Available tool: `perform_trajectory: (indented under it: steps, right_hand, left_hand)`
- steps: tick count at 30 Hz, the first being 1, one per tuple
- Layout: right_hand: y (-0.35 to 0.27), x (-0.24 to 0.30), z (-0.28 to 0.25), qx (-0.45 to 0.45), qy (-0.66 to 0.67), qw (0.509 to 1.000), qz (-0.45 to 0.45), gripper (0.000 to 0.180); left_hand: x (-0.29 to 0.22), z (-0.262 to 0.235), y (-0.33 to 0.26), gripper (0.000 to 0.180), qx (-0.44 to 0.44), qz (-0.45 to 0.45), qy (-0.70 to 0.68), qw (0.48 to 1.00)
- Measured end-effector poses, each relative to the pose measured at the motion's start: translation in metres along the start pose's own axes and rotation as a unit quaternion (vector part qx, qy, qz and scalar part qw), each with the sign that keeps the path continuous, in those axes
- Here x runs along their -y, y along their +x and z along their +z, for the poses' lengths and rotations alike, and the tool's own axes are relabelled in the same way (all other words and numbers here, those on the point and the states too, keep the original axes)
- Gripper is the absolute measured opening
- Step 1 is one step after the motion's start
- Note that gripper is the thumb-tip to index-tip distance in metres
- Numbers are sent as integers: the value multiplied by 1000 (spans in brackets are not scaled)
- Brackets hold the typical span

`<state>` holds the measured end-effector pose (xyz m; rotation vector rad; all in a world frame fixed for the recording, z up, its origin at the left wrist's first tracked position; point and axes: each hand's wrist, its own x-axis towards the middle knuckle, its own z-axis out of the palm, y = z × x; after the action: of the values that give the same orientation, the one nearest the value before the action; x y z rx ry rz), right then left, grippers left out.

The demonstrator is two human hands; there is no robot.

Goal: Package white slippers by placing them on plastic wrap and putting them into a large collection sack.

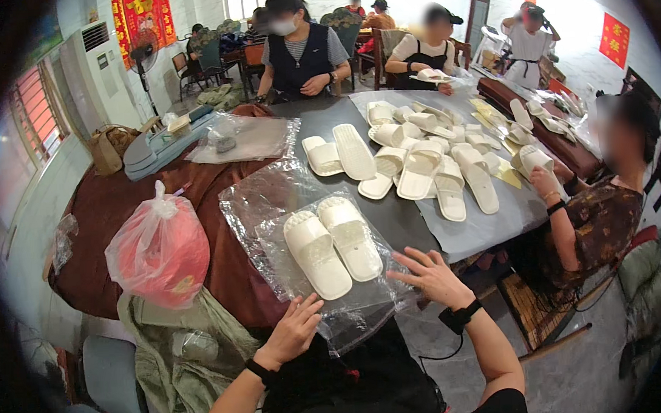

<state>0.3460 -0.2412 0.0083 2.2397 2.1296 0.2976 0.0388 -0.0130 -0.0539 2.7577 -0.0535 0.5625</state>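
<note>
A pair of white slippers (317,254) lies side by side on the near part of the table, with a clear plastic bag (353,322) around them, its near end hanging toward me. My left hand (296,330) rests on the bag's near left edge, fingers stretched out. On the other side, my right hand (435,277) has its fingers spread at the bag's right edge. Neither hand grips anything that I can see. More clear plastic bags (249,204) lie flat beneath and beyond the pair.
A heap of loose white slippers (422,159) covers the table's right half. At left, a tied bag of pink material (160,247) sits on brown cloth (83,252). Clear bags (247,136) lie farther back. A co-worker's hand (545,182) holds a slipper at right; other people sit or stand beyond.
</note>
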Motion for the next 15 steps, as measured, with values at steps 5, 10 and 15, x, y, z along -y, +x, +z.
perform_trajectory:
  steps: [5,10,15]
  right_hand:
    - [-11,-24,58,-19,187,982,-4,35]
    - [6,-15,90,-142,436,887,63,20]
    - [28,9,58,-77,370,860,342,25]
  left_hand:
    - [2,4,-8,41,22,6,1,1000]
    - [19,34,-42,49,-27,-33,-134,990]
    - [15,18,-9,36,-49,-262,-215,940]
